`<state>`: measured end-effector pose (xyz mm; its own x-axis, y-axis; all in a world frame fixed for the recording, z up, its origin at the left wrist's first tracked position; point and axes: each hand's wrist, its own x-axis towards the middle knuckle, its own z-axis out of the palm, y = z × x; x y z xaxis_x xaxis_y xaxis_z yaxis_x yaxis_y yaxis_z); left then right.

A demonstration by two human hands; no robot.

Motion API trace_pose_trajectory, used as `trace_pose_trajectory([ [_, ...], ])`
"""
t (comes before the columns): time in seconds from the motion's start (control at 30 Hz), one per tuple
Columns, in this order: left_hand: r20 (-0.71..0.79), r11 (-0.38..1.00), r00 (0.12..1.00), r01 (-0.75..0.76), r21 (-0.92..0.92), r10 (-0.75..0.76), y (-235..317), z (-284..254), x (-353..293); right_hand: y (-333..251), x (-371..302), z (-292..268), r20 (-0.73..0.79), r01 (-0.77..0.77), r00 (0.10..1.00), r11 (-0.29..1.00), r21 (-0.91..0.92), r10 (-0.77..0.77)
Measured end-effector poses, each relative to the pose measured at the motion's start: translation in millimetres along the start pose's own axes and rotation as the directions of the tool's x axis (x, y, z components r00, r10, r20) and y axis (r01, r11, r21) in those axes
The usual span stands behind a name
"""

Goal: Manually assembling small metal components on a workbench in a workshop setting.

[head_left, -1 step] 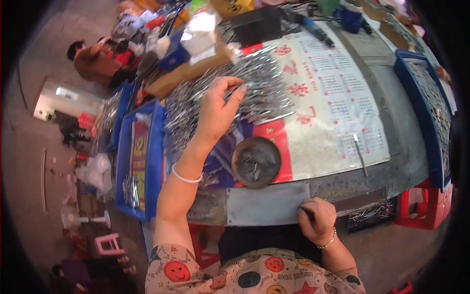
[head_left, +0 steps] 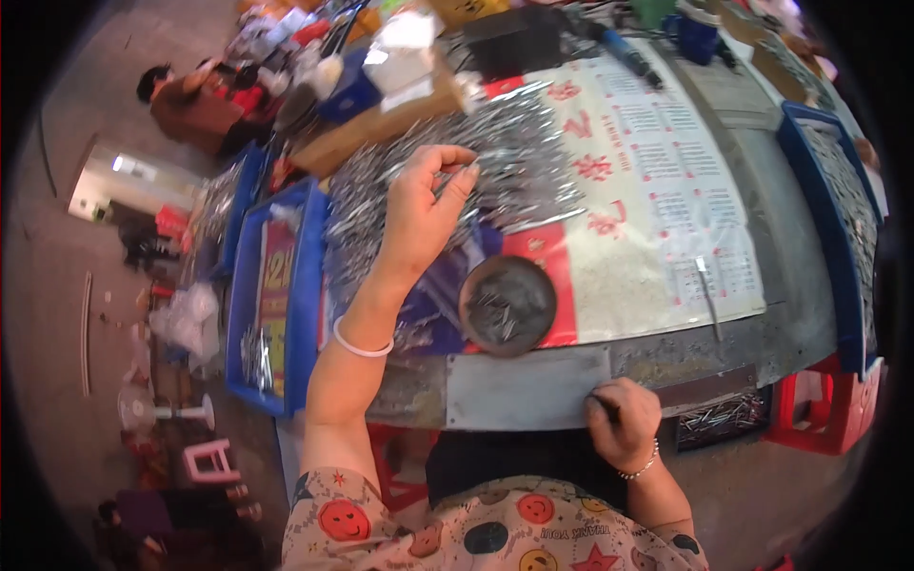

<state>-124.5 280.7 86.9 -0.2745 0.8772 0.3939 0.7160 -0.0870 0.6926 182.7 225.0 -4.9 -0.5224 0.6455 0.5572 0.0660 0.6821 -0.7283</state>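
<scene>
My left hand (head_left: 419, 214) is raised over a spread pile of thin silvery metal pieces (head_left: 528, 162). Its thumb and forefinger come together in a pinch, but what sits between them, if anything, is too small to name. Closer to me, a round dark bowl (head_left: 535, 328) holds a few short metal pieces. At the table's front edge my right hand (head_left: 628, 423) is closed in a loose fist beside a flat grey metal plate (head_left: 524, 388). Something dark shows at its thumb; I cannot make out what the fingers hold.
A long blue tray (head_left: 303, 285) with metal pieces stands left; another blue tray (head_left: 830, 247) full of them is at right. A thin metal rod (head_left: 708, 297) lies on the printed sheet (head_left: 619, 276). Behind the pile is a cardboard box (head_left: 367, 128). A red stool (head_left: 828, 414) stands below right.
The whole view has shifted slightly, moving the table things a little to the right. Both hands keep nearly the same pose, left over the pile and right at the table edge.
</scene>
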Motion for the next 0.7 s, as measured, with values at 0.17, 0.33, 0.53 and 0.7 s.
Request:
trace_pose_trajectory([
  [0.17, 0.040, 0.983, 0.982, 0.183, 0.015, -0.183, 0, -54, -77, -1, -1, 7, -0.029, -0.092, 0.995, 0.996, -0.016, 0.092],
  [0.33, -0.026, 0.958, 0.964, 0.267, 0.103, -0.265, -36, -93, -148, -6, -2, 13, -0.036, -0.127, 0.991, 0.991, -0.047, 0.125],
  [0.53, -0.011, 0.952, 0.973, 0.229, 0.202, -0.232, -71, -106, -174, -8, -8, 18, -0.090, -0.206, 0.976, 0.974, -0.090, 0.198],
  [0.7, 0.062, 0.933, 0.982, 0.151, 0.326, -0.181, -81, -104, -184, -12, -6, 23, -0.129, -0.212, 0.973, 0.967, -0.142, 0.194],
])
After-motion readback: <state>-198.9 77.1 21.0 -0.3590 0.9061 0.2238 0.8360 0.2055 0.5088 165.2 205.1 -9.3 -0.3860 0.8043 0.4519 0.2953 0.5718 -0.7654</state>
